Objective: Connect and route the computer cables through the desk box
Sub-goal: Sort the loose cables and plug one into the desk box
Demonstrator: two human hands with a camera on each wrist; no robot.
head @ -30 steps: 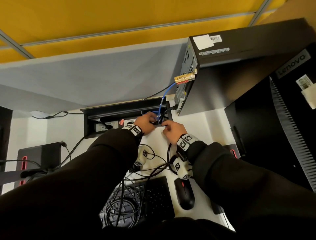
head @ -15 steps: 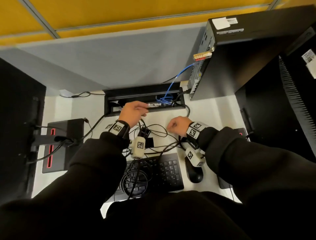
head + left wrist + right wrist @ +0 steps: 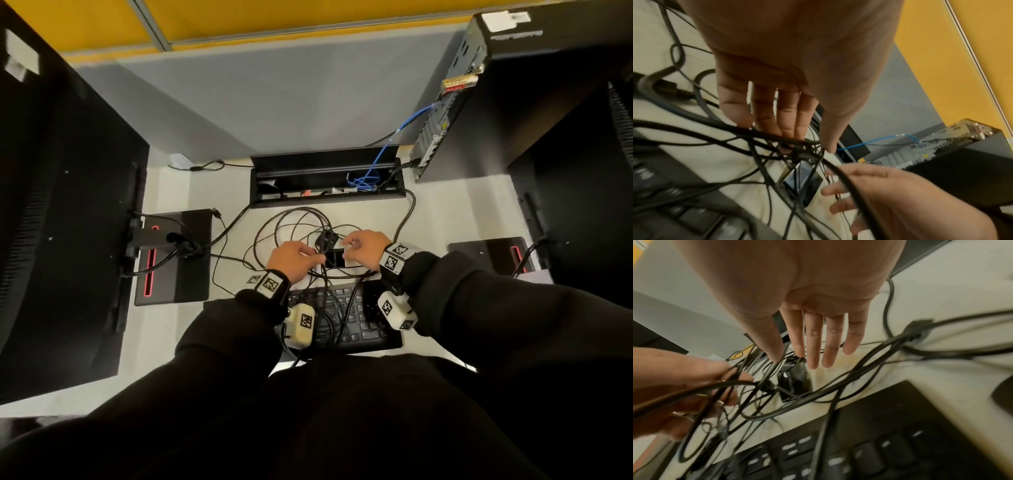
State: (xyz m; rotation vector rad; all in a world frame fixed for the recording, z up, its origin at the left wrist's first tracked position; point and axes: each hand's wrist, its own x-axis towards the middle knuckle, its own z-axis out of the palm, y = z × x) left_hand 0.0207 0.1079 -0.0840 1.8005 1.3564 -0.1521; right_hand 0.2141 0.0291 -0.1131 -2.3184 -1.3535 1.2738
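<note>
Keyboard: the keyboard (image 3: 346, 318) lies at the near edge of the desk (image 3: 445, 212), with black leads draped over its keys.
Left hand: the left hand (image 3: 291, 262) sits just beyond the keyboard, fingers curled round a bunch of the loose black cables (image 3: 294, 226).
Right hand: the right hand (image 3: 364, 248) hovers beside it with fingers spread and nearly straight, holding nothing that I can make out.
Between the hands: a small black adapter block (image 3: 334, 258) lies on the desk under the tangle.
Desk box: the desk box (image 3: 325, 197) stands open near the far edge, well apart from both hands.
Done so far: the blue network cable (image 3: 387, 150) already runs from the box to the computer tower (image 3: 513, 85) at the far right corner.
Left to do: I judge most of the job remains, since the black leads are unsorted and lie outside the box.
Change: half a second ago the left hand was up at the box lip; now both hands are back at the tangle.
</note>
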